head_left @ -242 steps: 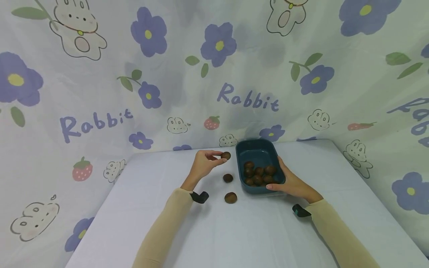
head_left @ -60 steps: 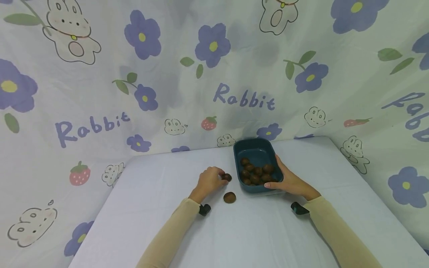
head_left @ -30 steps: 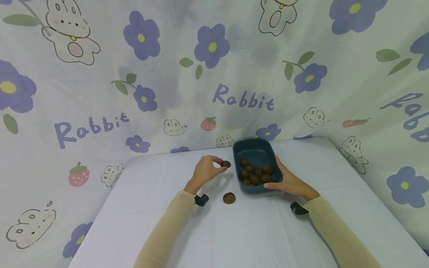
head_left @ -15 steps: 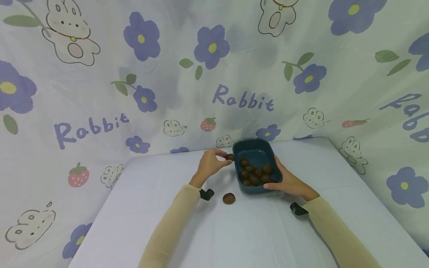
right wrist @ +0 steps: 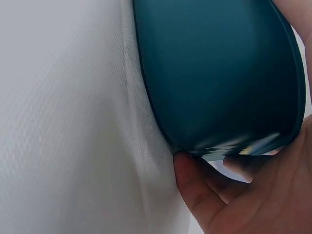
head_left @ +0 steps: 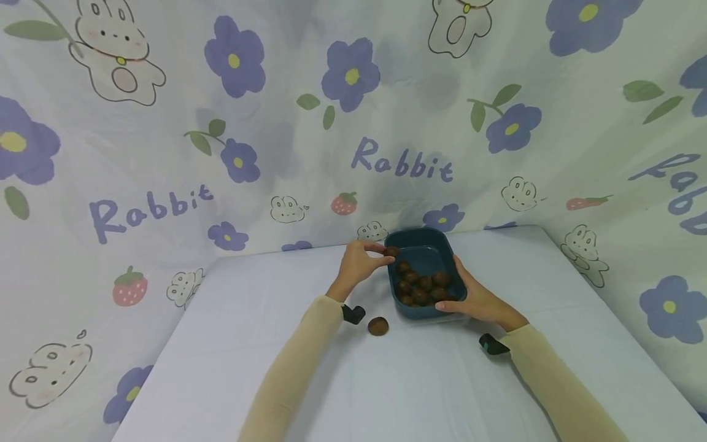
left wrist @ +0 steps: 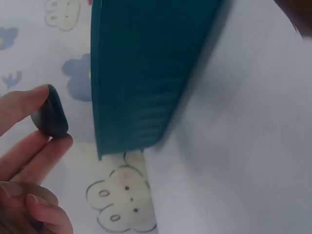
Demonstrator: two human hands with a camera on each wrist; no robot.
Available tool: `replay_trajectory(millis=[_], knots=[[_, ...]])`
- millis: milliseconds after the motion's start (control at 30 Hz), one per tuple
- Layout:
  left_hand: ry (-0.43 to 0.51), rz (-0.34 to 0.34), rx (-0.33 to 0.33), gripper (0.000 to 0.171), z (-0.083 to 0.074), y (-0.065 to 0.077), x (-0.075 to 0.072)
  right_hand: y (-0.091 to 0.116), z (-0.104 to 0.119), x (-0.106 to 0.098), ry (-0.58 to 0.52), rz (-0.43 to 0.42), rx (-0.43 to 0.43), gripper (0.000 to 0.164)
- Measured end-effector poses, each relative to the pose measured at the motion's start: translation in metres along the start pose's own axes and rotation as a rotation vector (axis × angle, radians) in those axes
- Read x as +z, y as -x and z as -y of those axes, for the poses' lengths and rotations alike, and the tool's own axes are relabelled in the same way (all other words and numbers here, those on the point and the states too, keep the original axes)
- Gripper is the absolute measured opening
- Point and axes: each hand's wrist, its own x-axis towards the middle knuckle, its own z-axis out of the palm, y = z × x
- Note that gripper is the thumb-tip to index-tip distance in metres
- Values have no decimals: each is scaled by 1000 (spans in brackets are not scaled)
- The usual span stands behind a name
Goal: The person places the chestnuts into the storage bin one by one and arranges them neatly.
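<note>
Held between the thumb and fingers of my left hand [head_left: 359, 264] is a brown chestnut [head_left: 391, 252], at the left rim of a teal rectangular container [head_left: 422, 236]. The left wrist view shows this chestnut [left wrist: 50, 114] dark and side-on, beside the container's outer wall [left wrist: 141, 73]. My right hand [head_left: 483, 301] grips the container's near right corner, thumb over the front rim; its other fingers are mostly hidden in the head view. Several chestnuts [head_left: 424, 283] lie gathered toward the container's near end. A single chestnut [head_left: 378, 326] lies on the white cloth in front of it.
A white cloth [head_left: 221, 344] covers the table. Behind it hangs a printed curtain [head_left: 309, 153] with rabbits and purple flowers, close to the container's far end. Dark wrist cameras [head_left: 353, 314] stick out at both cuffs.
My left hand has picked up the nearer-middle chestnut from the cloth and carried it up and right to the container's rim. One loose chestnut stays put. My right hand keeps its grip.
</note>
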Motion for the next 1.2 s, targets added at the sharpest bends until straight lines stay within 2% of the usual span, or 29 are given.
replay_trajectory(millis=[300,700,1200], knots=[[37,32,-23,36,-1,-7,21,0,-1,1,-19,2,-3,130],[-46,111,-13,37,-4,-10,40,0,0,-1,-7,8,-12,130],[-148,161,-55,33,-7,-11,47,2,4,-1,-25,12,-11,129]])
